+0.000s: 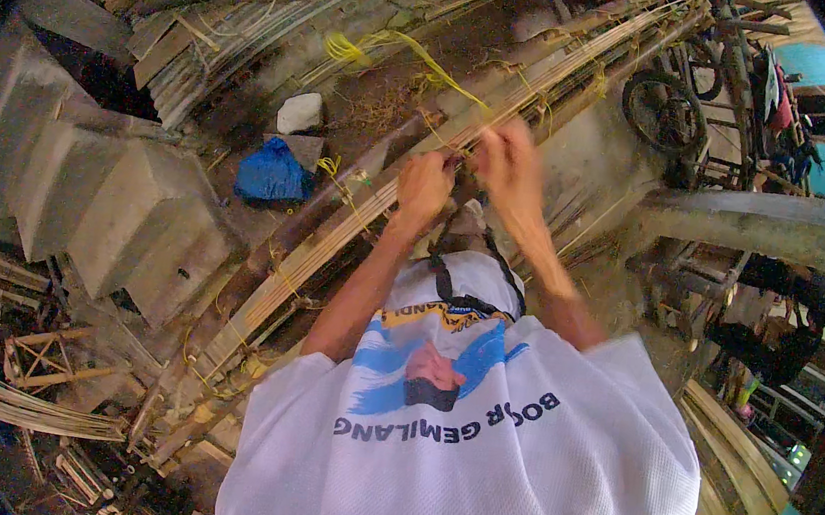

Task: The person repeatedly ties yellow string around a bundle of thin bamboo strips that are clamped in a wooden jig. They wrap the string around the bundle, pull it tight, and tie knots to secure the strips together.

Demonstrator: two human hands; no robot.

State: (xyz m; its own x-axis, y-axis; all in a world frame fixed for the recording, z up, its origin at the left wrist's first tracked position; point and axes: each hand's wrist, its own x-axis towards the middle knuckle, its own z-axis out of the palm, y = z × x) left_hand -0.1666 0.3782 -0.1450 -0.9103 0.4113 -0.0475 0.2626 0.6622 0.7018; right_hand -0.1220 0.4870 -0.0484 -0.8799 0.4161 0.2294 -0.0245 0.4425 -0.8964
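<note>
A long bundle of thin pale slats (329,234), bamboo by the look of it, runs diagonally from the lower left to the upper right in front of me. Yellow ties (340,182) cross it at several places. My left hand (423,190) is closed at the bundle's middle, its fingers pinched on something small that I cannot make out. Just to its right, my right hand (509,177) is raised over the slats, its fingers bent but smeared by motion. Beyond the hands, a loose yellow strand (432,69) trails toward the bundle.
A blue plastic bag (274,171) and a whitish stone (300,113) lie left of the bundle. Concrete steps (122,197) rise at the left. Poles and corrugated sheets (222,62) are at the far left. A wheel (664,113) stands at the right.
</note>
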